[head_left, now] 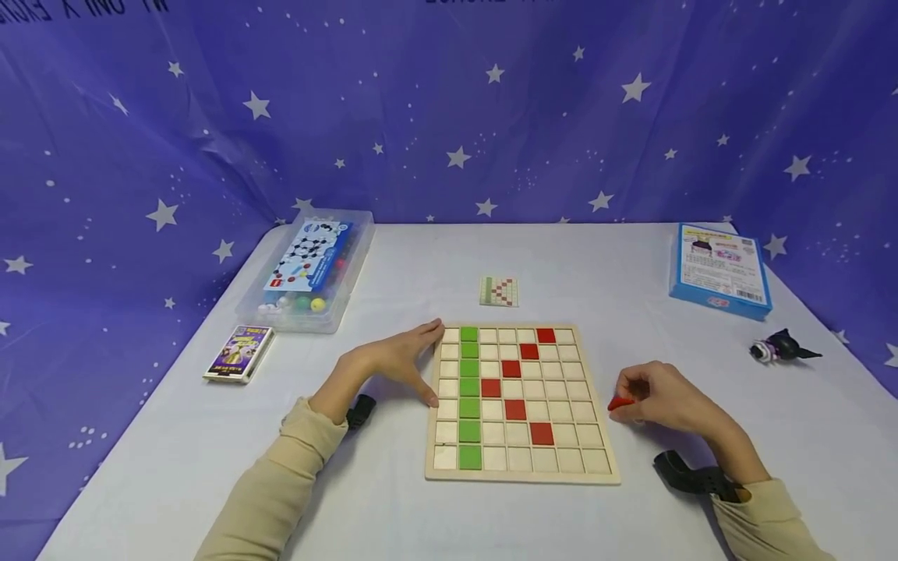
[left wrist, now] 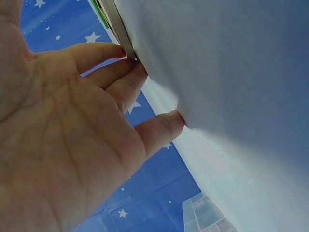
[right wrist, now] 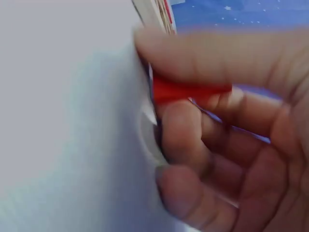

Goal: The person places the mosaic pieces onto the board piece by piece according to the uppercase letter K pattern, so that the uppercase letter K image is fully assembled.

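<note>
A square wooden grid board (head_left: 522, 478) lies flat on the table, with pale cells. Its second column from the left is filled with green tiles (head_left: 469, 387). Several red tiles (head_left: 515, 409) form a sideways V that points left. My left hand (head_left: 400, 360) rests at the board's left edge, thumb and fingers spread fairly straight; in the left wrist view, fingertips (left wrist: 129, 52) touch the rim. Just right of the board, close over the table, my right hand (head_left: 666, 401) pinches a red tile (right wrist: 188, 91) between thumb and fingers.
Behind the board lies a small pattern card (head_left: 500, 291) showing a similar layout. A clear plastic case (head_left: 354, 269) and a small card box (head_left: 240, 354) sit at left. At right are a blue box (head_left: 719, 269) and a small black figure (head_left: 780, 346).
</note>
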Motion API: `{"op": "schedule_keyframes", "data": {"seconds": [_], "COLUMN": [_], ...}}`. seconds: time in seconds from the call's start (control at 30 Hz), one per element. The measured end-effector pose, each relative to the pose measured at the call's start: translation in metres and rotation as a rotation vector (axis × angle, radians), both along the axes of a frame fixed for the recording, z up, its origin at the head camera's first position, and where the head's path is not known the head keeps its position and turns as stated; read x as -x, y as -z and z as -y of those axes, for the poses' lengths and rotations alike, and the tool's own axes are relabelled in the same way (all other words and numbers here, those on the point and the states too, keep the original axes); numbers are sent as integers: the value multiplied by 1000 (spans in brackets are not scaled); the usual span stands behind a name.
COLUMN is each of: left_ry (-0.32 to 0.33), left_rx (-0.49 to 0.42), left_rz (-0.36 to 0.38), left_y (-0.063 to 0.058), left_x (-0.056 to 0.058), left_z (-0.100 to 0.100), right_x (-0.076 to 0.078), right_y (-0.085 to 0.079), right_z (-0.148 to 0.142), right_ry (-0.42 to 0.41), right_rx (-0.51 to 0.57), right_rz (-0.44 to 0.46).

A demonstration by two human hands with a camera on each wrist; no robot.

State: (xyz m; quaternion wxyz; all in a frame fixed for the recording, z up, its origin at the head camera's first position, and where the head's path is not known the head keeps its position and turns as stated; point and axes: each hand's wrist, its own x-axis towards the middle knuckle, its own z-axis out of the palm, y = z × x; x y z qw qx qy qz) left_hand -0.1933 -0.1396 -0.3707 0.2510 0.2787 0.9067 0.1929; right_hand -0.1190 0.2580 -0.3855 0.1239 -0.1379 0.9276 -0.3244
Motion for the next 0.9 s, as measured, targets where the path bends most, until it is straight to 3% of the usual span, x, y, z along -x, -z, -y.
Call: {"op": "schedule_keyframes", "data": {"seconds": [0.07, 0.13, 0.27, 0.37, 0.53, 0.63, 0.9], "left_ry": [-1, 2, 7, 0, 0, -1, -2], "left_rx": [-2, -4, -2, -8, -14, 1, -21], "left_rz": [4, 5, -1, -6, -3, -6, -10], "left_y": [1, 2, 1, 0, 1, 1, 4], "left_x": [-1, -1, -2, -3, -4, -4, -3], "left_z": [0, -1, -1, 0, 1, 2, 2], "right_x": [0, 0, -2, -4, -14, -19, -31], "right_y": [2, 4, 5, 2, 1, 1, -4], "right_z": [-1, -1, 7, 20, 39, 47, 55], "right_ry": [63, 73, -86, -230, -363, -407, -400], "right_rx": [9, 79, 301, 412, 384, 343, 291], "right_rz": [-40, -51, -72, -32, 58, 39, -17]}}
